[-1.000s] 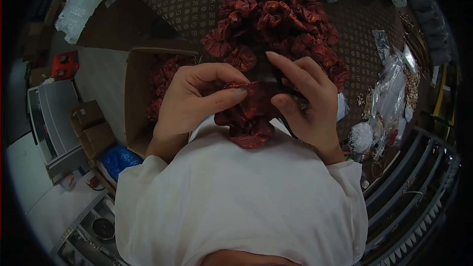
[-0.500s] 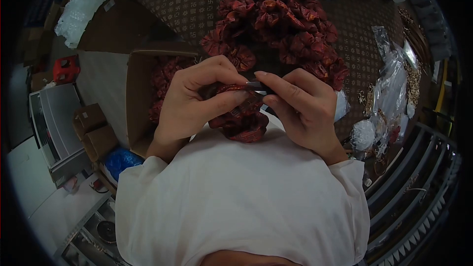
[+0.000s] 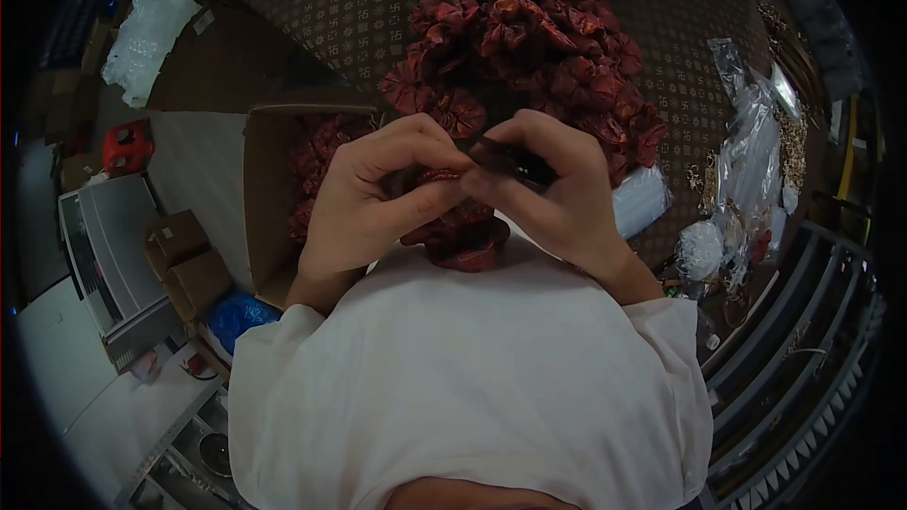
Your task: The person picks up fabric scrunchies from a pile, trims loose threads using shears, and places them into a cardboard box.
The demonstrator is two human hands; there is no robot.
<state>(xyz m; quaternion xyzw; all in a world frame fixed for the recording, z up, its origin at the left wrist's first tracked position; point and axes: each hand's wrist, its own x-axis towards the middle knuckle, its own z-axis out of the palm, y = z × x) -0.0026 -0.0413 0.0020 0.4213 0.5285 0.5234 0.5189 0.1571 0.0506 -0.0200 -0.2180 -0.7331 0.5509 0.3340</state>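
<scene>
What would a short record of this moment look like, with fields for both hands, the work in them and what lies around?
Left hand: the left hand pinches the red gathered piece near its edge
Right hand: the right hand has its fingertips at the left's, with a dark tool in its grasp, mostly hidden
Ahead: pile of red pieces on a patterned brown surface
Left side: open cardboard box holding more red pieces
Right side: clear plastic
Unclear: exact contact between fingertips

Right hand [image 3: 562, 194]: shifted left, centre frame; thumb now at fingertips of left hand [image 3: 368, 194]. Dark tool [image 3: 535, 168]: now nearer palm.
</scene>
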